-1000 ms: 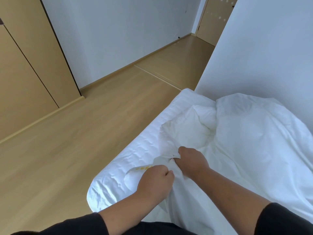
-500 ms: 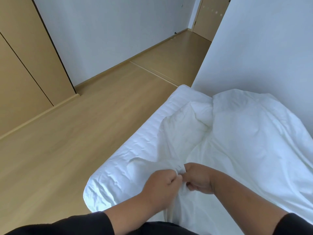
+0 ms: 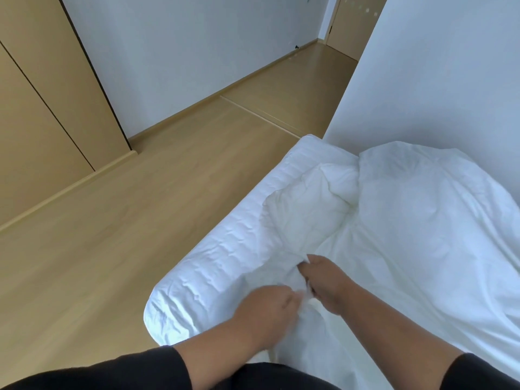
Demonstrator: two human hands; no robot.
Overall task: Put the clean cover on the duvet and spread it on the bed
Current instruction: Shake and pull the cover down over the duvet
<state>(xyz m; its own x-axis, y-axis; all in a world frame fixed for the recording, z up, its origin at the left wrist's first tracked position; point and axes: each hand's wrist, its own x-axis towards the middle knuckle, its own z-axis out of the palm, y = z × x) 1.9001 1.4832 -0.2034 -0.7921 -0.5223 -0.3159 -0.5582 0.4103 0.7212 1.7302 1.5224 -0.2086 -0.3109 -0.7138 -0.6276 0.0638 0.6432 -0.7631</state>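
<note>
A white duvet in its white cover (image 3: 427, 220) lies rumpled across the bed, bunched up toward the far end. The mattress (image 3: 225, 266) with a quilted white sheet shows along the left side. My left hand (image 3: 264, 313) grips a fold of the cover's edge near the front corner of the bed. My right hand (image 3: 326, 280) pinches the same edge just beyond it, fingers curled into the fabric. Both hands sit close together, a small gap of cloth between them.
Wooden floor (image 3: 118, 235) stretches to the left of the bed. Tan wardrobe doors (image 3: 50, 94) stand at the far left. A white wall (image 3: 439, 66) runs along the bed's right side, and a door (image 3: 351, 21) is at the far end.
My right hand has shifted a little farther along the cover's edge, away from my left hand. The small yellowish tag seen one second ago is now hidden.
</note>
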